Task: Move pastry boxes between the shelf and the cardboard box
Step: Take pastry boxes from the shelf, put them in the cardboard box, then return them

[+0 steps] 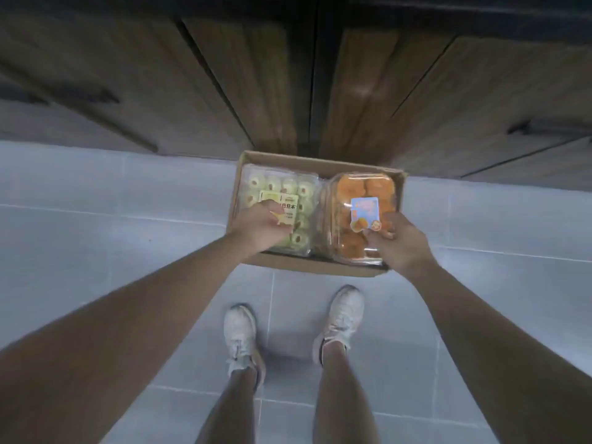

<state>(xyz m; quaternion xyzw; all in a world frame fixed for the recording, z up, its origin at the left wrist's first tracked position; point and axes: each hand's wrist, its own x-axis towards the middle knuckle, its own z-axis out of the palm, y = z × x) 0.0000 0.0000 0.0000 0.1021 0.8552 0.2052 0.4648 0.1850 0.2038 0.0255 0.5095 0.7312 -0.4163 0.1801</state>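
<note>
A floor (80, 200) of large, smooth, pale grey square tiles with thin light grout lines is seen from above. Along its far edge stands a unit of brown wood-grain panels (224, 75) divided by dark vertical gaps, with a dark top edge; whether these are shelf fronts or doors cannot be told.

An open, rectangular cardboard box (323, 165) of plain brown corrugated board is set on the floor, against the foot of the wooden panels. It is filled side by side by two clear, glossy plastic pastry boxes with rounded corners. The left pastry box (282, 184) is packed with rows of round, pale green pastries with reddish centres, and a yellow-and-white printed label (280, 200) is stuck on its lid. The right pastry box (378, 187) holds bumpy, orange-brown round pastries under a blue label with a picture (365, 209); it sits slightly tilted, its near edge riding over the cardboard rim.

Two bare forearms are stretched down toward the box. The left hand (264, 225) is laid on the lid of the green pastry box, fingers curled downward; whether it is gripped cannot be told. The right hand (397, 241) is closed around the near right corner of the orange pastry box, fingertips on the lid.

Below, two bare legs and a pair of white lace-up sneakers (240, 334) are planted on the tiles.
</note>
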